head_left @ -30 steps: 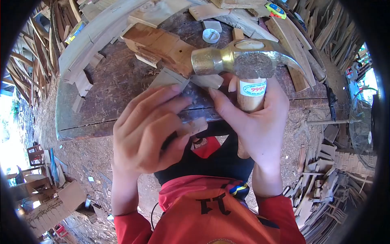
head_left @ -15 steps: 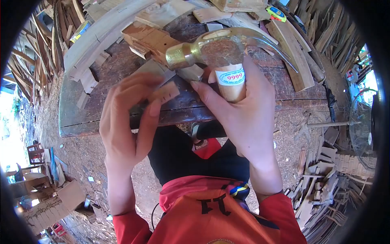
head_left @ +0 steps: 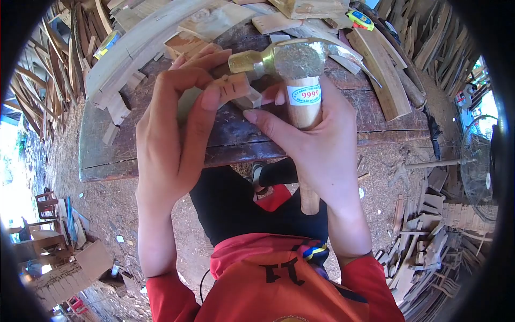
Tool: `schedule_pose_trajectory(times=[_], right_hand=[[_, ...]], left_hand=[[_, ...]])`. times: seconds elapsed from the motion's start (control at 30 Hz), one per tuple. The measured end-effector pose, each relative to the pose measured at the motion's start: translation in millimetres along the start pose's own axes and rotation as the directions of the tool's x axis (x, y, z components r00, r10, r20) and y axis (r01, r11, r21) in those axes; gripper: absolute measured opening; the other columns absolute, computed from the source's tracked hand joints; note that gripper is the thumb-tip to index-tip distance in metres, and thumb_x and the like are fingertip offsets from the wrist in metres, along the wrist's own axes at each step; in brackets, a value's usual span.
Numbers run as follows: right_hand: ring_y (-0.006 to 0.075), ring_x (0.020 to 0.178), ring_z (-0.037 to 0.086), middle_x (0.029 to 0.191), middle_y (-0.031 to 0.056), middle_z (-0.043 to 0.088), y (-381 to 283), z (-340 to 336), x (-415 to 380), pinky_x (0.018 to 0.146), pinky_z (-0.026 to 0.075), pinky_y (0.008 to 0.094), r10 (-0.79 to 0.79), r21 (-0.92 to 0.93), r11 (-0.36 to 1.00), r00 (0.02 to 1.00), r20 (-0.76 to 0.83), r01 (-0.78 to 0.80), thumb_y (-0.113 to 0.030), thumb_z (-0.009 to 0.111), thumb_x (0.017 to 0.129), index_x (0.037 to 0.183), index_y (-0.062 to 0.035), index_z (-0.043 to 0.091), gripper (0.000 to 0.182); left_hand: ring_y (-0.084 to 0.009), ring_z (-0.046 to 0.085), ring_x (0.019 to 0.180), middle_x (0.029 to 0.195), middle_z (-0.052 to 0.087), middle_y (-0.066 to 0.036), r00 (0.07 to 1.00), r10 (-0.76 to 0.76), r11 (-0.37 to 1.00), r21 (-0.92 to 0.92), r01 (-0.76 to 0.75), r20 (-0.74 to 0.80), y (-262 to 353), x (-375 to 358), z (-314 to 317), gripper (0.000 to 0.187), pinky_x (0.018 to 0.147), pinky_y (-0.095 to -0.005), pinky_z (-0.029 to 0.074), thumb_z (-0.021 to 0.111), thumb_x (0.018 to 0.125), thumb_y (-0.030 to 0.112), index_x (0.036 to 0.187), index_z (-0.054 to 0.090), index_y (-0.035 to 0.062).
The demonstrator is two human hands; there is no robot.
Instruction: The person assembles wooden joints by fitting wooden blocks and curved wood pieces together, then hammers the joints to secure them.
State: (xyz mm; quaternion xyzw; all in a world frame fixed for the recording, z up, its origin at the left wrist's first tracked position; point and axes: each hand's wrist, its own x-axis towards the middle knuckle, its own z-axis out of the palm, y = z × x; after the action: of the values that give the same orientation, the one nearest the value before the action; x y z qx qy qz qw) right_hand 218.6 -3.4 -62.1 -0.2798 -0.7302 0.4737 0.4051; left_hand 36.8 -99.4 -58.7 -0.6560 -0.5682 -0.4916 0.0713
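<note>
Between the thumb and fingers of my left hand [head_left: 166, 129] is a small wood block [head_left: 234, 88] with short dark marks on its face. My right hand [head_left: 324, 147] has a claw hammer [head_left: 298, 60] by the upper handle, head up, with a "9999" label just below it. The hammer's round striking face points left, right above the small block, and its claw points right. Another wood piece [head_left: 250, 101] lies between the hands, close to my right thumb tip. The hammer's handle end shows below my right palm.
Under my hands is a dark wooden workbench [head_left: 120, 150] with a cracked front edge. Boards and offcuts line its far side, with a yellow-green tape measure [head_left: 361, 20] and a curved board [head_left: 382, 78] at right. A fan [head_left: 479, 169] stands far right.
My left hand has moved right and slightly up with the small block, closer to the hammer. The hammer has shifted slightly, and its lower handle now shows below my right hand.
</note>
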Motion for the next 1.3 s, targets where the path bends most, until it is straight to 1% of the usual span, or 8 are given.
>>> schedule_pose_trajectory(times=[0.17, 0.33, 0.47, 0.63, 0.73, 0.9, 1.0, 1.3], right_hand=[[0.0105, 0.092, 0.069, 0.104, 0.0085, 0.073, 4, 1, 2, 0.080, 0.060, 0.0268, -0.006, 0.105, 0.994, 1.000, -0.007, 0.007, 0.009, 0.084, 0.083, 0.106, 0.0008, 0.061, 0.033], [0.0100, 0.089, 0.070, 0.104, 0.0087, 0.073, -10, 5, 2, 0.076, 0.060, 0.0257, 0.033, 0.063, 0.998, 0.999, -0.030, -0.031, 0.009, 0.085, 0.082, 0.103, -0.0002, 0.060, 0.034], [0.0079, 0.084, 0.068, 0.102, 0.0078, 0.074, -6, 8, 4, 0.071, 0.057, 0.0231, -0.019, -0.045, 0.999, 1.000, -0.023, 0.018, 0.007, 0.085, 0.082, 0.100, -0.0020, 0.060, 0.032], [0.0077, 0.075, 0.068, 0.099, 0.0080, 0.074, -7, 11, 7, 0.058, 0.051, 0.0205, -0.067, -0.049, 0.997, 0.993, -0.096, 0.062, 0.003, 0.084, 0.085, 0.099, -0.0044, 0.061, 0.028], [0.0094, 0.070, 0.069, 0.099, 0.0088, 0.074, -9, 8, 9, 0.050, 0.047, 0.0206, -0.037, 0.013, 0.999, 0.983, -0.182, 0.040, 0.002, 0.083, 0.086, 0.101, -0.0063, 0.061, 0.028], [0.0124, 0.068, 0.069, 0.103, 0.0143, 0.076, -22, 6, 11, 0.049, 0.047, 0.0214, 0.011, 0.172, 0.984, 0.958, -0.288, 0.040, 0.003, 0.082, 0.087, 0.100, -0.0071, 0.058, 0.029], [0.0126, 0.067, 0.069, 0.103, 0.0144, 0.075, -22, 0, 10, 0.049, 0.047, 0.0216, -0.008, 0.167, 0.984, 0.940, -0.342, 0.069, 0.003, 0.082, 0.088, 0.100, -0.0068, 0.057, 0.029], [0.0127, 0.066, 0.070, 0.102, 0.0153, 0.075, -20, -12, 4, 0.048, 0.050, 0.0218, -0.006, 0.107, 0.993, 0.919, -0.395, 0.053, 0.002, 0.082, 0.089, 0.101, -0.0068, 0.056, 0.030]], left_hand=[[-0.0335, 0.070, 0.125, 0.125, 0.074, -0.023, 0.998, -0.060, 0.996, -0.068, 0.060, 0.003, 0, -2, 0, 0.018, 0.103, -0.0386, 0.053, 0.054, 0.111, 0.011, 0.121, 0.057, -0.0031], [-0.0099, 0.053, 0.098, 0.125, 0.068, -0.008, 0.985, -0.170, 0.983, -0.078, 0.169, -0.006, 4, -8, 1, 0.027, 0.088, -0.0248, 0.043, 0.046, 0.115, 0.018, 0.129, 0.057, -0.0013], [-0.0093, 0.050, 0.093, 0.119, 0.066, -0.006, 0.980, -0.200, 0.978, -0.068, 0.199, -0.004, 6, -6, -3, 0.027, 0.085, -0.0240, 0.041, 0.045, 0.115, 0.018, 0.129, 0.057, -0.0011], [-0.0224, 0.069, 0.105, 0.121, 0.073, -0.017, 0.955, -0.230, 0.957, -0.223, 0.187, -0.188, 3, -12, -10, 0.019, 0.094, -0.0300, 0.050, 0.053, 0.112, 0.015, 0.121, 0.056, -0.0020], [-0.0240, 0.068, 0.106, 0.121, 0.072, -0.016, 0.949, -0.202, 0.966, -0.206, 0.154, -0.240, -8, -21, -18, 0.018, 0.095, -0.0321, 0.050, 0.057, 0.110, 0.015, 0.119, 0.057, -0.0009], [-0.0359, 0.065, 0.117, 0.135, 0.063, -0.021, 0.995, 0.026, 0.971, 0.233, -0.048, 0.097, 1, -29, -40, 0.019, 0.098, -0.0429, 0.052, 0.072, 0.098, 0.014, 0.111, 0.065, 0.0027], [-0.0422, 0.058, 0.131, 0.147, 0.054, -0.026, 0.986, -0.096, 0.983, 0.168, 0.072, 0.138, 10, -32, -36, 0.015, 0.111, -0.0479, 0.045, 0.073, 0.095, 0.012, 0.105, 0.069, 0.0019], [-0.0428, 0.059, 0.122, 0.141, 0.054, -0.022, 0.953, -0.199, 0.974, 0.154, 0.166, 0.227, 14, -32, -43, 0.018, 0.104, -0.0489, 0.048, 0.075, 0.095, 0.016, 0.110, 0.070, 0.0069]])
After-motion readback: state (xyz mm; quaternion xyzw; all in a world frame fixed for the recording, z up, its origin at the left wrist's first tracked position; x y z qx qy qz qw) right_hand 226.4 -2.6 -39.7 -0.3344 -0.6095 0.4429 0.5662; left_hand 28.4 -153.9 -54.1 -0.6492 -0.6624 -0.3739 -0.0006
